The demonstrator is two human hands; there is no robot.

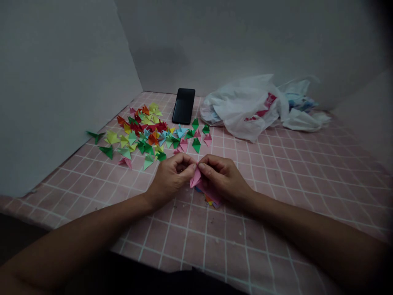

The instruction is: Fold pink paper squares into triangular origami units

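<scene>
The left hand (173, 174) and right hand (225, 176) pinch the pink origami piece (195, 178) near its upper tip, above the surface (291, 176), toward the front edge; light, even fingertip pressure should keep its narrow points crisp and untorn.

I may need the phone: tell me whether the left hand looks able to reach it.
Probably yes: the folded papers between the left hand and the phone look low enough to clear, though that hand must release its pink paper first.
</scene>
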